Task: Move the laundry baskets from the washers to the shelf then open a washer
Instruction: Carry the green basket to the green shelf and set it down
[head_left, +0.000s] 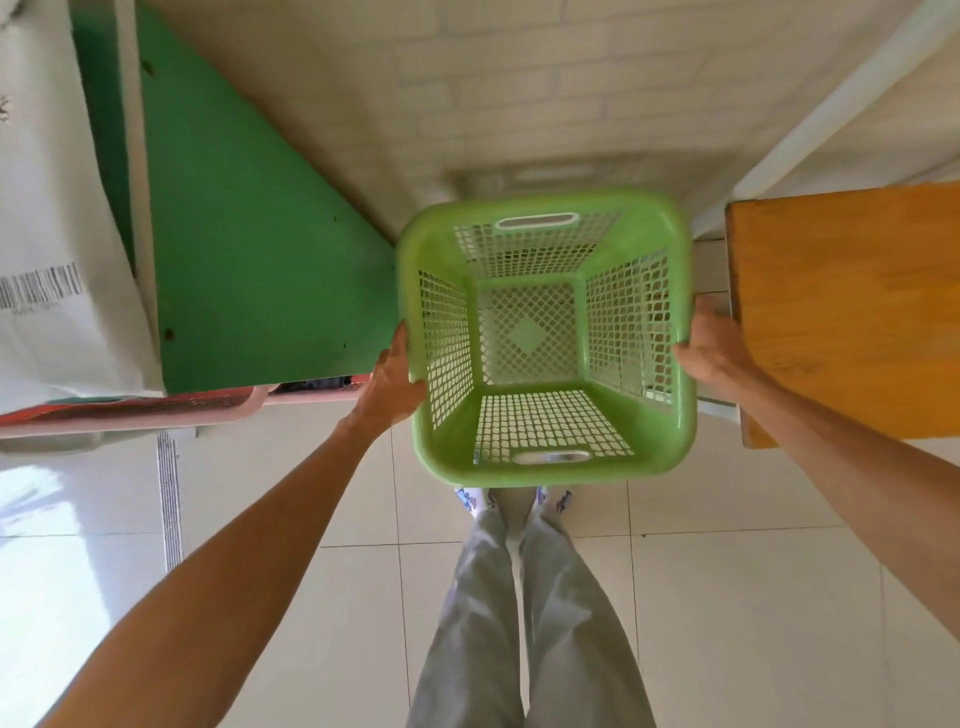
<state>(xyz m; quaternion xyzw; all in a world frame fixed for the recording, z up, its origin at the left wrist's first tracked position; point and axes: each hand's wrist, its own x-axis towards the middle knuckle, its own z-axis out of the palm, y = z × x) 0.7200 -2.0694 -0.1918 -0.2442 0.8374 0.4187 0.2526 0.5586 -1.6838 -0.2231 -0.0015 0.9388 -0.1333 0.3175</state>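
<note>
Mid-carry, by the look of it: green laundry basket held up off the tiled floor, empty, mouth tilted toward the camera, not yet set on any shelf. Left hand clamped on the basket's left rim, thumb up along the outside edge, fingers hidden behind the mesh wall. Right hand pressed to the right rim, back of the hand showing, fingers seemingly wrapped over the edge but mostly out of sight. Basket squarely between the two hands, gripped at mid-height of each side, handle slots at near and far ends untouched.

To the left, a green board, with a pink basket just below its near edge, holding something dark. To the right, an orange wooden surface, just beside the right hand. No washer plainly identifiable here, so no telling how many baskets are done. Remaining, as a judgement: placing this basket, then opening a washer.
</note>
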